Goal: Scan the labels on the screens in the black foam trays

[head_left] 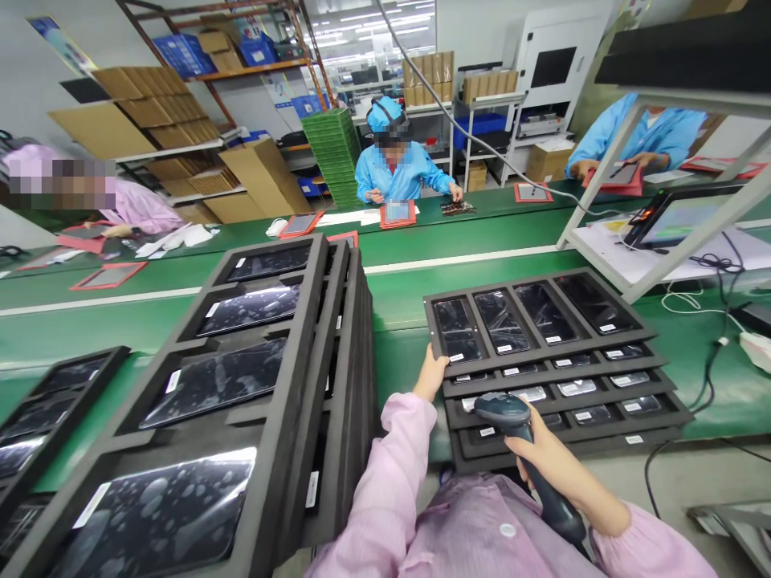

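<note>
My left hand (431, 374) grips the near left corner of the top black foam tray (626, 333), which carries several dark screen panels with white labels. That tray tops a staggered stack of like trays (656, 411) on the green bench. My right hand (545, 449) is closed round a dark handheld barcode scanner (504, 411), whose head hovers over the front rows of the stack. Both my sleeves are pink.
A tall stack of foam trays with panels (265, 377) stands at my left, another (48, 409) further left. A white frame with a monitor (675, 221) and cables sits right. Across the green conveyor (482, 241), people in blue and pink work on red-framed tablets.
</note>
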`<state>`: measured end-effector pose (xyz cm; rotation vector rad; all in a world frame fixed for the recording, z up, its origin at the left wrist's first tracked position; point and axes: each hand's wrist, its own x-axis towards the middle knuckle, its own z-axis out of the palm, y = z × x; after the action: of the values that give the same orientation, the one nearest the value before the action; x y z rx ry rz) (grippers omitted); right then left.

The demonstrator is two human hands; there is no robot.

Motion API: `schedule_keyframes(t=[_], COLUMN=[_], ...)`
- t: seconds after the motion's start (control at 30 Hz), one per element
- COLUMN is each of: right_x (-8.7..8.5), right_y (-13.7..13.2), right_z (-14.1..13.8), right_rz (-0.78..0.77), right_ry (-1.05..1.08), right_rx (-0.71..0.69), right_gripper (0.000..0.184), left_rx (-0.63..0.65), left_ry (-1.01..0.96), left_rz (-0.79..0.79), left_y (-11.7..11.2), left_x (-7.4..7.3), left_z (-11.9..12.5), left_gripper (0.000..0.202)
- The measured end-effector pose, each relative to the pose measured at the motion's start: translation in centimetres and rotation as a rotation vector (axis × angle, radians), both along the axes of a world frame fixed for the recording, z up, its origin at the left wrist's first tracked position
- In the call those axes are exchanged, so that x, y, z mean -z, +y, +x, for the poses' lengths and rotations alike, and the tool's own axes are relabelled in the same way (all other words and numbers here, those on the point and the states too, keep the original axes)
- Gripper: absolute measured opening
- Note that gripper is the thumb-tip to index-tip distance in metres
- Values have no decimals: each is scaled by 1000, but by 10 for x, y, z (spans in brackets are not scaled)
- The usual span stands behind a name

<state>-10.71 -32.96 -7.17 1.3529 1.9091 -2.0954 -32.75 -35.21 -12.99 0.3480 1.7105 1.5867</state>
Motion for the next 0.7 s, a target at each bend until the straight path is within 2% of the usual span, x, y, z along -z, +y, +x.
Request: schedule_keyframes(t=[0.23,0.37,0.47,0.7], right_x=[5,7,11,33], right_y=[0,-2,-3,-4], right_z=[8,18,30,40], right_rz=[-42,-93,-121,-120], right_ry=[9,31,-7,-94], right_rx=[-11,73,107,-22], right_gripper=[88,97,95,89], left_rx=[-30,-22,-13,0], left_ry=[0,-6,-12,-23], left_rz=[7,21,-15,-19], left_y=[1,1,1,-1], left_x=[1,2,-1,-3], left_z=[-1,-1,0,0], left_gripper=[41,44,46,49])
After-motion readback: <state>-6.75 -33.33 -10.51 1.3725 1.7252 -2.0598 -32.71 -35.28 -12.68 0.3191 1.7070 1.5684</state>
